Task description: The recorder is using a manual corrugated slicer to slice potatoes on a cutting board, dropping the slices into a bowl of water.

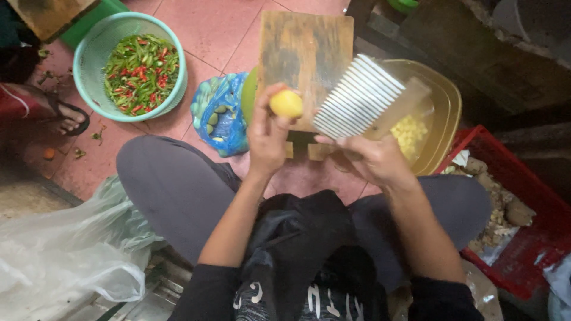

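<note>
My left hand (267,134) holds a small peeled yellow potato (286,103) by its fingertips, above the near edge of a wooden cutting board (306,50). My right hand (372,157) grips the handle of a wide crinkle-cut blade (357,96) with white ridges, tilted just to the right of the potato. Behind the blade stands a yellow plastic basin (446,107) with cut yellow pieces (410,134) in it.
A teal basket (98,53) of green and red chillies sits at the far left, a person's sandalled foot (68,116) beside it. A blue bag (219,113) of green pieces lies left of the board. A red crate (523,196) stands right, a clear plastic bag (65,249) lower left.
</note>
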